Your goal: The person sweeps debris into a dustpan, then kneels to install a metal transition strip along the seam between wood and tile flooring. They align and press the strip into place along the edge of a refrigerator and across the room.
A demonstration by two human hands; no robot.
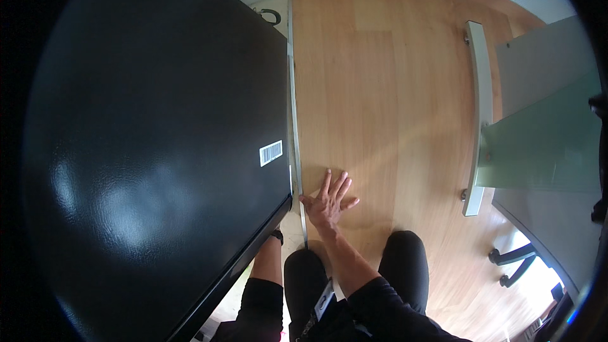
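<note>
Upper garment: black or very dark navy. Left sleeve (pixel 261 301) ends partway along the forearm with a straight edge; right sleeve (pixel 386 304) likewise, cloth creased. Left wrist: black band (pixel 277 235), partly hidden, so watch or strap cannot be told. Right hand (pixel 325 210): bare, slender fingers, bare wrist. Trousers (pixel 405 266): dark grey to black, plain, smooth and rounded over the knees. At front: lanyard (pixel 309 325), dark with pale flecks, carrying a badge (pixel 323 299), pale, narrow as seen, small dark mark; lettering unreadable.
</note>
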